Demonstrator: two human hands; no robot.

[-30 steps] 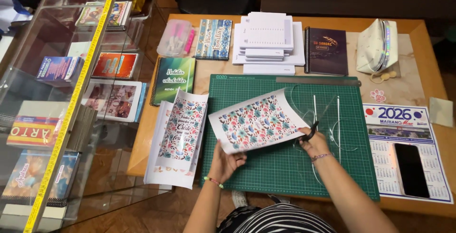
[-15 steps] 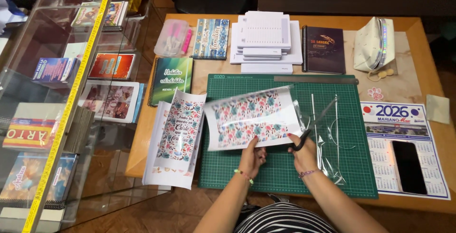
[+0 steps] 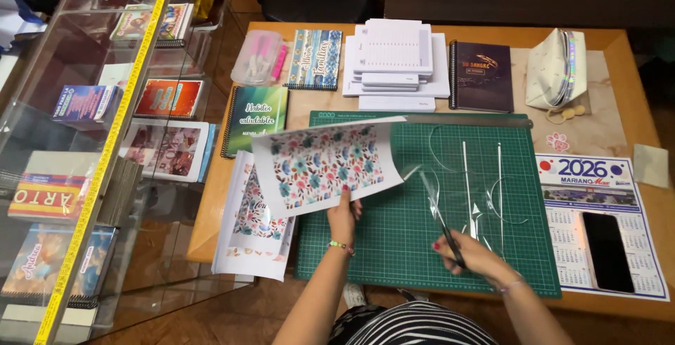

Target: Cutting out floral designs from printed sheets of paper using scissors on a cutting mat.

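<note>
My left hand (image 3: 343, 215) holds a floral-printed sheet (image 3: 327, 163) by its lower edge, lifted above the left part of the green cutting mat (image 3: 422, 239). My right hand (image 3: 470, 253) grips dark scissors (image 3: 447, 234), blades pointing up and left near a thin clear plastic strip (image 3: 430, 192) hanging off the sheet's right edge. Several clear trimmed strips (image 3: 482, 183) lie on the mat to the right. More floral sheets (image 3: 253, 225) are stacked at the mat's left edge.
A metal ruler (image 3: 464, 120) lies along the mat's top edge. Notebooks (image 3: 481, 75), a white paper stack (image 3: 397, 60), a pouch (image 3: 557, 67), a calendar (image 3: 598, 225) with a black phone (image 3: 608, 250) on it, and a glass display case (image 3: 84, 141) at left surround the mat.
The floral sheet has been lifted and carried left, off the middle of the mat. My right hand with the scissors has pulled away from the sheet toward the mat's lower edge.
</note>
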